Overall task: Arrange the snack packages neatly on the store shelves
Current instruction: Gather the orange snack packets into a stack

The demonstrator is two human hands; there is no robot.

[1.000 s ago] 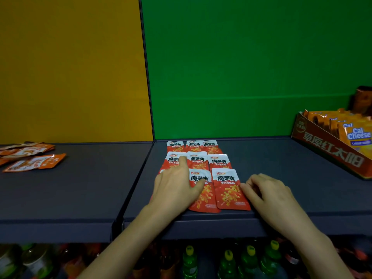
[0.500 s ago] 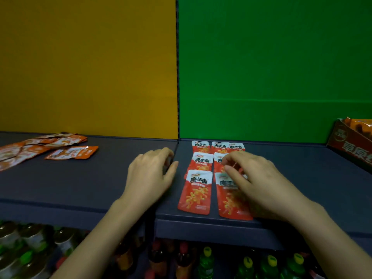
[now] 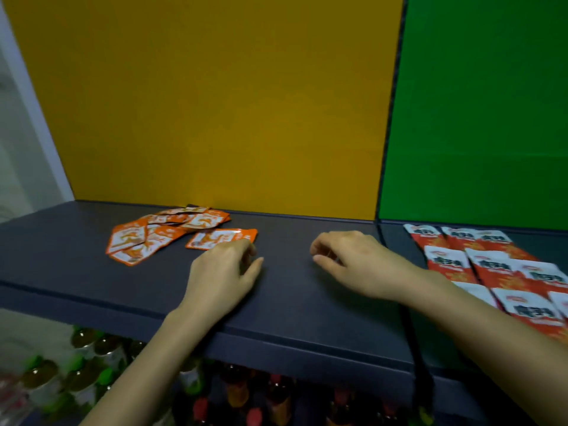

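Head view: my left hand (image 3: 222, 272) sits low over the dark shelf (image 3: 292, 305), fingers loosely curled and thumb spread wide, gripping nothing. Its fingertips reach the near edge of a single orange packet (image 3: 219, 238); I cannot tell whether they touch it. My right hand (image 3: 356, 259) hovers just beside it, fingers curled under, thumb forward, and I see nothing held in it.

Beyond the left hand and further to its outer side lies a loose heap of orange packets (image 3: 159, 232), overlapping at odd angles. To the outer side of the right hand, past the seam in the shelf, the red packets (image 3: 491, 265) lie flat in tidy overlapping rows, partly hidden by my right forearm.

Behind both hands rises a yellow back panel (image 3: 215, 103); behind the red rows the panel is green (image 3: 479, 103), with a dark divider strip (image 3: 390, 133) between them. Far out past the left hand there is a pale wall (image 3: 18, 149). Below my forearms, on the lower level, stand bottles (image 3: 89, 364) with green and red caps, blurred.

Half a second ago my right hand lay on the red rows and my left at the seam; now both have crossed to the yellow-backed section, and the view has swung that way, dropping the snack box at the far right out of sight.
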